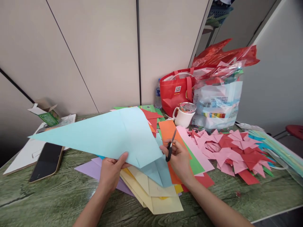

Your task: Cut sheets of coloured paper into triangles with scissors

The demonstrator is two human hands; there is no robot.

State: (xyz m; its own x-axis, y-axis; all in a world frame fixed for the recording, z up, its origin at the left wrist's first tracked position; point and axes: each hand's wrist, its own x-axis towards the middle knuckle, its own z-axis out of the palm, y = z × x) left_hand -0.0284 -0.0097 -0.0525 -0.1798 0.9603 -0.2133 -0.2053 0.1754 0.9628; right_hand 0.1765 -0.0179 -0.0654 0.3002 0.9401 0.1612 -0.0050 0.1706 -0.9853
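Note:
My left hand (113, 170) pinches the lower edge of a large folded light-blue paper sheet (106, 134) and holds it up above the table. My right hand (178, 159) is closed round the black handles of a pair of scissors (170, 146), blades pointing up and away, just right of the blue sheet's lower corner. Under both hands lies a fanned pile of coloured paper sheets (156, 192): yellow, purple, orange, green, pink and red.
A heap of folded pink and red paper shapes (234, 151) lies at right. Behind stand a white mug (183, 117), a red tote bag (176, 90), a water bottle (157, 94) and a clear plastic bag (219, 101). A phone (47, 161) and small green box (48, 115) lie at left.

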